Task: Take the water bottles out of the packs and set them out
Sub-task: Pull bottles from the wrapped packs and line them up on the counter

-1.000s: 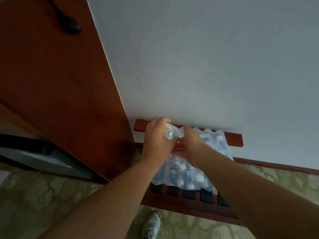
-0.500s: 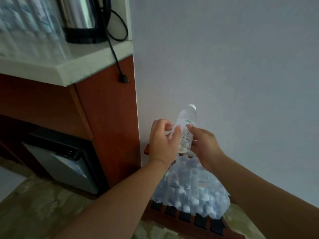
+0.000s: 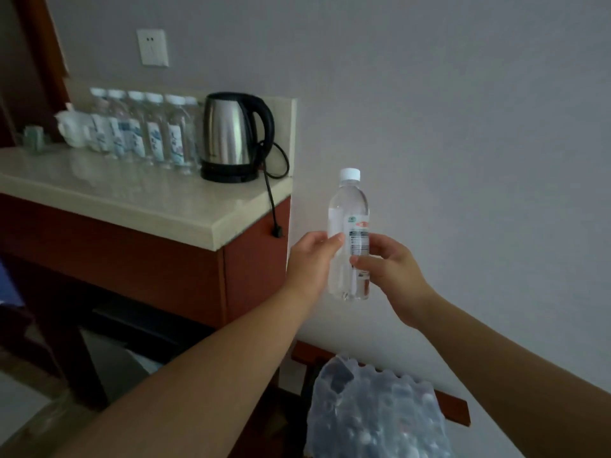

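A person holds one clear plastic water bottle (image 3: 350, 206) upright in mid-air at the centre of the view, its long axis running twelve to six o'clock, white screw cap at the top. The left hand (image 3: 309, 262) grips it from the nine o'clock side, thumb across the front and fingers curled out of sight behind. The right hand (image 3: 390, 272) pinches the label from three o'clock, its fingertips (image 3: 360, 259) pressed against the printed wrap. The bottle is smooth, thin-walled and full, and probably slippery. At about ten o'clock from it, nearer the left hand, is a pale polished stone countertop (image 3: 148, 196) on a reddish wood cabinet. A row of matching bottles (image 3: 155, 133) stands there, just beside a brushed-steel electric kettle (image 3: 231, 133) with a black handle and base. Setting the bottle down likely means carrying it up and leftward. At six o'clock, a crinkled shrink-wrap pack (image 3: 377, 411) with more bottles rests on a dark wooden rack (image 3: 458, 409).
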Demonstrator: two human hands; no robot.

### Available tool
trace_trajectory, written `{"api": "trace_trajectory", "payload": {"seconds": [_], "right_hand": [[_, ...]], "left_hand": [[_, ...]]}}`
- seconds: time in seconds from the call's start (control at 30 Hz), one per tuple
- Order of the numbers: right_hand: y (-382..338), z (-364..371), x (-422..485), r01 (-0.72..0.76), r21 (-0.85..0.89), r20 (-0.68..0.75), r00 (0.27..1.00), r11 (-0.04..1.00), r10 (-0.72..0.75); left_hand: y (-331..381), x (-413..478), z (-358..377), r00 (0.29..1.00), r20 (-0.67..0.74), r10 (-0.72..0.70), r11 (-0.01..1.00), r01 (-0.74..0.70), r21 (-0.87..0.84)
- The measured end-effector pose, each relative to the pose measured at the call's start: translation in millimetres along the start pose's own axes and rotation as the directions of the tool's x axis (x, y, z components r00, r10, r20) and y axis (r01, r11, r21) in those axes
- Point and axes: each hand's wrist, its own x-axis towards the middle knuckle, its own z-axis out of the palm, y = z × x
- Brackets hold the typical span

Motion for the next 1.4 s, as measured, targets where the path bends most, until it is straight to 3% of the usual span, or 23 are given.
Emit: {"api": "trace_trajectory", "payload": {"seconds": [0.13,0.3,0.4,0.57,0.8,1.4], "right_hand": [[-27.6,38.6,2.6,0.082,-0.100,0.034,0.996,0.992,-0.079],[-57.9,109.8,2.6,0.135,-0.145,0.034,0.991,0.980,-0.132],[-73.9,151.3,4.0,0.155,-0.152,0.066,0.987,0.976,-0.147],[-93.1,222.5,6.4,0.151,-0.112,0.101,0.985,0.982,-0.140],[-113.3,306.3,12.7,0.175,-0.102,0.164,0.974,0.979,-0.157],[-131.1,450.4,82.2,0.248,0.000,0.317,0.919,0.969,-0.235]], "left_hand": [[31.9,2.6,-37.4,0.998,-0.020,0.053,0.998,-0.052,0.029],[66.5,8.8,-113.9,0.982,0.161,0.097,0.990,-0.111,0.083],[83.3,11.3,-161.1,0.976,0.195,0.100,0.990,-0.116,0.076],[103.4,9.7,-233.0,0.981,0.169,0.099,0.993,-0.107,0.042],[125.2,6.8,-318.1,0.972,0.126,0.200,0.973,-0.212,0.088],[140.6,61.7,-445.2,0.955,-0.070,0.288,0.952,-0.277,0.130]]}}
